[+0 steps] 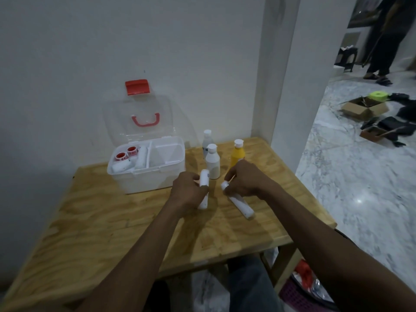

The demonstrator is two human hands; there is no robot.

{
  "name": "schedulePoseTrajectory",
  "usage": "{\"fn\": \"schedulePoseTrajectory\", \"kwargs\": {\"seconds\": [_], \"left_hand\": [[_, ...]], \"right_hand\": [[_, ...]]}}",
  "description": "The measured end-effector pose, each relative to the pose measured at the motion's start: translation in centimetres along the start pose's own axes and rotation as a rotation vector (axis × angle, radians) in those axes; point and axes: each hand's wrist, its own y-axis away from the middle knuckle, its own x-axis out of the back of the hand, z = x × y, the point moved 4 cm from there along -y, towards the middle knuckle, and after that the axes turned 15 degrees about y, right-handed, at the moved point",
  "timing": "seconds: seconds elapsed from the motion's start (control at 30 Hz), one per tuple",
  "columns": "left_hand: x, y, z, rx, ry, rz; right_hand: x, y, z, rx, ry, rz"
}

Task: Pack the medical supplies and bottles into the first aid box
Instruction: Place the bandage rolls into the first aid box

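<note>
I observe my left hand closed around a white tube, held tilted above the tabletop. My right hand pinches the cap end of a second white tube, whose far end rests on the tabletop. Beyond the left hand stands the first aid box, lid open, with rolls and tubes in its left compartment. Past both hands stand a white bottle, a clear bottle and a yellow bottle, upright
</note>
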Motion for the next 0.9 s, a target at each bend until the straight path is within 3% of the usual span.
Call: {"fn": "schedulePoseTrajectory", "kwargs": {"seconds": [0.33,0.63,0.9], "left_hand": [[7.1,2.8,2.8,-0.191,0.283,0.065],[14.4,0.3,5.9,-0.461,0.025,0.275],[14.9,-4.0,5.1,-0.412,-0.168,0.234]], "right_hand": [[3.9,0.3,-6.8,0.212,-0.186,0.22],[6.7,-2.3,-12.8,0.315,-0.265,0.478],[5.7,-5.8,-14.7,0.323,-0.231,0.483]]}}
